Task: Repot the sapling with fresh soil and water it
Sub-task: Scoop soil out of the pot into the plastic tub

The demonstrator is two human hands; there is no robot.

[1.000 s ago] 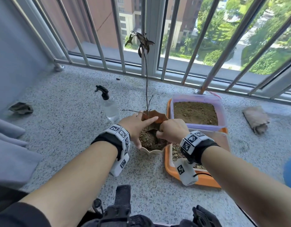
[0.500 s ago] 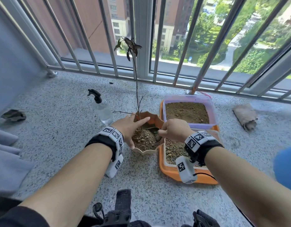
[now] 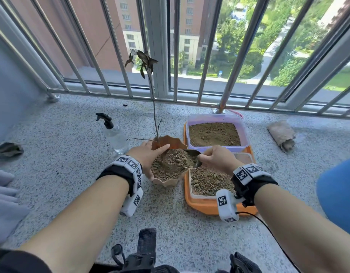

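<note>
A thin sapling (image 3: 154, 119) with a few dark leaves stands in a scalloped terracotta pot (image 3: 166, 181) partly filled with gravelly soil. My left hand (image 3: 149, 156) rests on the pot's left rim, fingers straight, next to the stem. My right hand (image 3: 217, 158) grips the handle of a small metal trowel (image 3: 183, 159), whose blade carries soil over the pot. A clear tub of fine brown soil (image 3: 214, 133) and a nearer tub of coarse gravelly soil (image 3: 209, 182) sit on an orange tray (image 3: 201, 205) to the right. A spray bottle (image 3: 115, 134) stands to the pot's left.
Metal railing bars (image 3: 201, 56) close off the far edge of the speckled stone floor. A rolled brown cloth (image 3: 282, 135) lies at right, a dark scrap (image 3: 7, 149) at far left, grey fabric (image 3: 2, 201) at the left edge, a blue object (image 3: 339, 194) at right.
My right hand has drawn the trowel up out of the pot's soil, and its blade now shows with soil on it. My left hand stays at the rim.
</note>
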